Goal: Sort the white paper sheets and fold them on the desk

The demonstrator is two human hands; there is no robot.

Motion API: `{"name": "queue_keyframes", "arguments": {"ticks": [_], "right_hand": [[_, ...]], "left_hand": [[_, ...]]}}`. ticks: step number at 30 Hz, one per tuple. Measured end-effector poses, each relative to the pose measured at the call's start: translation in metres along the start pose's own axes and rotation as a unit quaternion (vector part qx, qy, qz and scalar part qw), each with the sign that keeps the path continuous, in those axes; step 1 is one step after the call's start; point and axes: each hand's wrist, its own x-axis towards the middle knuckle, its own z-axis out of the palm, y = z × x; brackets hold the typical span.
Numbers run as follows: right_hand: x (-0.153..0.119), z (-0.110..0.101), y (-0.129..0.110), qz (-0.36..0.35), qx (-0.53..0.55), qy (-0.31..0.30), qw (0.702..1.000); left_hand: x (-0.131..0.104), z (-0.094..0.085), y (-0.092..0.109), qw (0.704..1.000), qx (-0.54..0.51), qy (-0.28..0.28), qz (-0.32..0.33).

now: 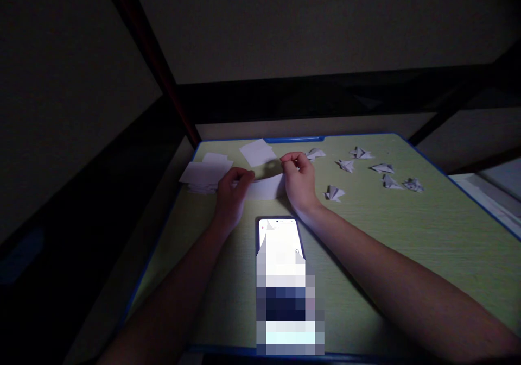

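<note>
Between my two hands a white sheet of paper [266,187] is held with its far edge raised and slightly curved. My left hand [234,194] pinches its left end between thumb and fingers. At the right end my right hand [300,179] has its fingers closed on the same sheet. Just left of my left hand lies a stack of white paper [203,174]. Beyond the held sheet are loose square sheets [257,152]. A phone [280,245] with a bright screen, partly pixelated, lies in front of my hands.
Several small folded paper figures [345,165] are spread over the right part of the green table [407,234], one partly behind my right hand. The table has a blue edge. Dark fabric walls and a dark red pole [154,55] stand behind it.
</note>
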Motion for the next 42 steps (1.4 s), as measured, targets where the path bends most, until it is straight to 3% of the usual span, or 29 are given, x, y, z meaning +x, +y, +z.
{"name": "queue_keyframes", "arguments": {"ticks": [4, 8, 15, 23, 33, 42], "right_hand": [[0.0041, -0.0025, 0.0024, -0.004, -0.003, 0.014, 1.000], [0.0083, -0.0046, 0.0045, -0.007, -0.002, 0.030, 1.000], [0.0064, -0.0043, 0.0020, -0.007, 0.003, 0.018, 1.000], [0.0055, -0.0054, 0.0019, 0.009, 0.015, -0.007, 1.000], [0.0040, -0.0036, 0.0030, 0.002, 0.014, -0.013, 1.000], [0.0045, -0.0037, 0.0028, 0.008, 0.020, -0.016, 1.000]], "left_hand": [[-0.0036, -0.0028, 0.0011, 0.997, -0.032, -0.064, 0.007], [-0.0061, -0.0031, 0.0025, 0.995, 0.004, -0.104, 0.006], [-0.0045, -0.0016, -0.0004, 0.996, 0.086, -0.033, 0.002], [-0.0022, -0.0022, -0.0042, 0.998, 0.024, -0.012, -0.056], [-0.0031, 0.0020, 0.0033, 1.000, -0.003, 0.016, -0.017], [-0.0012, 0.0029, 0.0005, 0.999, 0.003, 0.038, -0.038]]}}
